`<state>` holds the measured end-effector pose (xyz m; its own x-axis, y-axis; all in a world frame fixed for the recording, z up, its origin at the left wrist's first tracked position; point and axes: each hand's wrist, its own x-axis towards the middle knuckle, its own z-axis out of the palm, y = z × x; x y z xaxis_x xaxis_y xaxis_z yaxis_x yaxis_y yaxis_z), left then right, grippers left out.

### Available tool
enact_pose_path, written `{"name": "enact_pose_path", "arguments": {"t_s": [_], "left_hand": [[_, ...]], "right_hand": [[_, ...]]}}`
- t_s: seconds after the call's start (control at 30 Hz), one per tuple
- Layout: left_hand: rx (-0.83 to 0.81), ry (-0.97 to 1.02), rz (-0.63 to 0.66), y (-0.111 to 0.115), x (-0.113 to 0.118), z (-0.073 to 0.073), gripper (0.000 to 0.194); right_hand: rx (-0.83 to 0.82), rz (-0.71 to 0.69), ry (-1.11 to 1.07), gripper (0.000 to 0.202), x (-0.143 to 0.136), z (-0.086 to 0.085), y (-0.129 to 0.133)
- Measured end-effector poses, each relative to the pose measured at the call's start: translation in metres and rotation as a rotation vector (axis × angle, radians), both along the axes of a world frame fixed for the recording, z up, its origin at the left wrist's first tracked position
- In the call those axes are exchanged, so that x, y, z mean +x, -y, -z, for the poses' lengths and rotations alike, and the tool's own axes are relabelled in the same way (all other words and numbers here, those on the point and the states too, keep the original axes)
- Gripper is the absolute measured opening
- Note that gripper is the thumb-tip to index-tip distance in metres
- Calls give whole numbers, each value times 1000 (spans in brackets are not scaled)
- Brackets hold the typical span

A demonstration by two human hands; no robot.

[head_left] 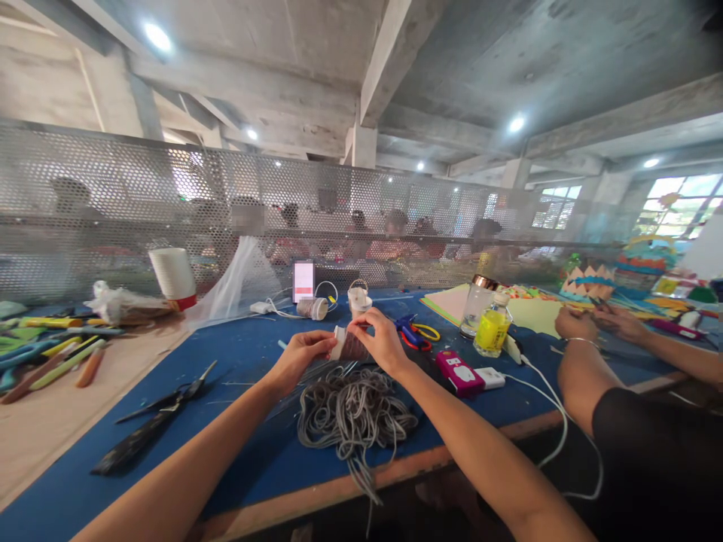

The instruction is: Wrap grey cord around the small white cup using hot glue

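Note:
Above the blue tabletop, a small cord-wrapped paper cup [355, 348] lies sideways between my hands, its white rim facing left. My left hand [308, 354] pinches the cup at that rim. Curled over the far end of the cup, my right hand [381, 342] has its thumb and fingertips pressed together on it; whether a strand of cord is in them is too small to tell. A loose heap of grey cord [358, 414] lies just below, with ends hanging over the front edge. Behind stand another wrapped cup [312, 309] on its side and a small handled cup [359, 297].
Black scissors [161, 414] lie open at left. Blue-handled snips [407, 331], a magenta device [460, 374], a glass jar [473, 309] and a yellow bottle [492, 329] stand right. A phone [303, 281] leans behind. Another person's hands [593, 325] work at far right.

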<state>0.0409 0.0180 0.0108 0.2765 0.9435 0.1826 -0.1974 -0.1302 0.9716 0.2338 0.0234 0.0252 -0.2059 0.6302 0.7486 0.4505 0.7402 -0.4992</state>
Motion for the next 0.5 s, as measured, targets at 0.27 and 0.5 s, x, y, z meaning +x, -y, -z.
{"name": "enact_pose_path", "arguments": {"t_s": [0.27, 0.5], "left_hand": [[19, -38, 23, 1, 0, 2, 18], [26, -73, 26, 1, -1, 1, 24]], "right_hand": [[11, 7, -13, 13, 0, 1, -3], [16, 25, -12, 13, 0, 2, -4]]}}
